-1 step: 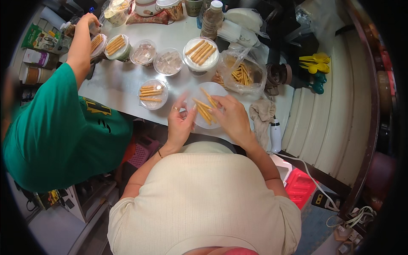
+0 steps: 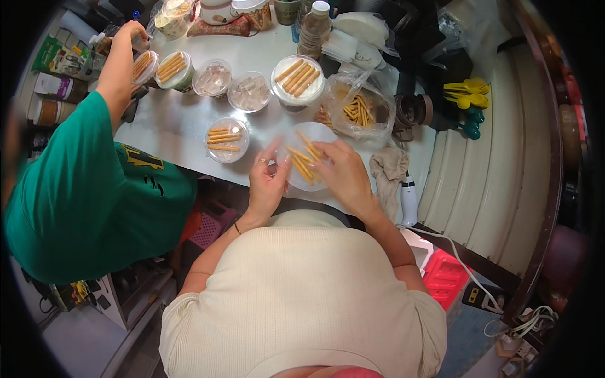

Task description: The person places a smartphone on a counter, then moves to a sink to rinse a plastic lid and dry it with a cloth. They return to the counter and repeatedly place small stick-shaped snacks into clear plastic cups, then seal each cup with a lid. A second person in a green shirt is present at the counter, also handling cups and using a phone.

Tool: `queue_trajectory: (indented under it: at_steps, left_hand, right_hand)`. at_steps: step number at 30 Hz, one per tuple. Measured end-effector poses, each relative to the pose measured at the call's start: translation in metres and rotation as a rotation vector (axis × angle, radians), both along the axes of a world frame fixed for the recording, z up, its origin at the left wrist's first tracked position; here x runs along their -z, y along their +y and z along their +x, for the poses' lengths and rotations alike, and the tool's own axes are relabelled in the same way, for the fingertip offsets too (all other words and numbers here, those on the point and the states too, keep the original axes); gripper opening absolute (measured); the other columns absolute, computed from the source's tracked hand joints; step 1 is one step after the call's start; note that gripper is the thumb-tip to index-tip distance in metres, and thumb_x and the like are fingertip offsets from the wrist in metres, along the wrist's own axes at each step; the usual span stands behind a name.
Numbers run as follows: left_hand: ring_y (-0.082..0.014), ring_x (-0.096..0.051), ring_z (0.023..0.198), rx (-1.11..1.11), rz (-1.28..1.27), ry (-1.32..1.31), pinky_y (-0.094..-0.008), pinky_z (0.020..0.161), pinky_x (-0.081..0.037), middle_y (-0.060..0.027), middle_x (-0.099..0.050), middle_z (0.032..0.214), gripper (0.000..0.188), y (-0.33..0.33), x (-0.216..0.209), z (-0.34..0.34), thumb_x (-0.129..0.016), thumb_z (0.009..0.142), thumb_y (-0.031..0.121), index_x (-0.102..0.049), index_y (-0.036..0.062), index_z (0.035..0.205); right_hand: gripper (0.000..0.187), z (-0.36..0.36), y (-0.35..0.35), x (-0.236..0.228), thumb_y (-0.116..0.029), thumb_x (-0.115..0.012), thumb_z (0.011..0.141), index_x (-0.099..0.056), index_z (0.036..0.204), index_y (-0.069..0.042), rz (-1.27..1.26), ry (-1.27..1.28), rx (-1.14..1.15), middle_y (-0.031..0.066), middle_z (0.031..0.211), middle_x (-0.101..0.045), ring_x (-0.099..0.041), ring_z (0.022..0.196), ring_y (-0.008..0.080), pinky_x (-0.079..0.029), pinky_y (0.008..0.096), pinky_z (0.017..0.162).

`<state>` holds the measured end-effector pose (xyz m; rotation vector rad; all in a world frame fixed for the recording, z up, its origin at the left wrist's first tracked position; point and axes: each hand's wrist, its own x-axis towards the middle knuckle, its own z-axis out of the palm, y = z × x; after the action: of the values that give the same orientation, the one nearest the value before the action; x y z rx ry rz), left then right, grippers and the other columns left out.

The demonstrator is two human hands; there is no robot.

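Observation:
A translucent round lid [image 2: 323, 131] is at the table's near edge, with several thin breadsticks [image 2: 302, 165] lying across it. My left hand [image 2: 268, 183] is at its left rim, thumb and fingers closed about the edge; the fingertips are slightly blurred. From the right, my right hand [image 2: 346, 173] pinches a breadstick over the lid between thumb and forefinger. Just left of my hands stands a clear cup [image 2: 242, 150] topped with breadsticks. Beyond my right hand, an open plastic bag [image 2: 382, 104] holds more breadsticks.
Behind are lidded cups with breadsticks [image 2: 298, 79], ice-filled cups [image 2: 250, 92] and a water bottle [image 2: 314, 31]. At left, a co-worker's arm [image 2: 116, 79] in a green sleeve reaches over the table. A cloth [image 2: 389, 165] and a white handheld device [image 2: 409, 201] sit right.
The co-worker's forearm has shifted slightly left. My hands and the breadsticks show almost no movement.

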<state>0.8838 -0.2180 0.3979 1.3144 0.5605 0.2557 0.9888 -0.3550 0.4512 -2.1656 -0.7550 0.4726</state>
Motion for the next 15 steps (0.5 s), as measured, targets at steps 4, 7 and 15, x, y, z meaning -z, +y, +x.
queue_trajectory:
  at_steps: [4, 7, 15]
  left_hand:
    - [-0.0085, -0.047, 0.067, 0.044, 0.341, 0.008, -0.0231, 0.058, -0.041, -0.0024, -0.043, 0.086, 0.037, 0.004, 0.001, 0.004, -0.056, 0.093, 0.014, -0.055, 0.0047, 0.129]
    - [-0.0124, -0.046, 0.077, 0.063, 0.492, 0.022, -0.0255, 0.069, -0.04, -0.0038, -0.044, 0.083, 0.037, 0.003, 0.002, 0.006, -0.057, 0.092, 0.015, -0.057, 0.0046, 0.127]
    - [-0.0161, -0.046, 0.079, 0.026, 0.531, 0.019, -0.0277, 0.073, -0.04, -0.0056, -0.045, 0.083, 0.035, 0.002, 0.002, 0.013, -0.059, 0.091, 0.017, -0.06, 0.0086, 0.125]
  right_hand:
    - [0.03, 0.0, 0.0, -0.004, -0.01, -0.069, 0.076, -0.064, 0.105, -0.003, 0.008, 0.048, -0.019, 0.0144, 0.097, -0.057, -0.06, 0.087, 0.0336, -0.048, 0.0387, 0.077]
    - [0.03, -0.001, -0.003, -0.003, -0.012, -0.07, 0.076, -0.063, 0.104, -0.003, -0.024, 0.042, -0.014, 0.0145, 0.097, -0.056, -0.06, 0.088, 0.0331, -0.048, 0.0396, 0.075]
    - [0.059, -0.014, -0.009, -0.027, -0.016, -0.076, 0.072, -0.047, 0.123, -0.009, -0.21, 0.032, -0.075, 0.016, 0.107, -0.047, -0.059, 0.086, 0.0363, -0.049, 0.0424, 0.072]
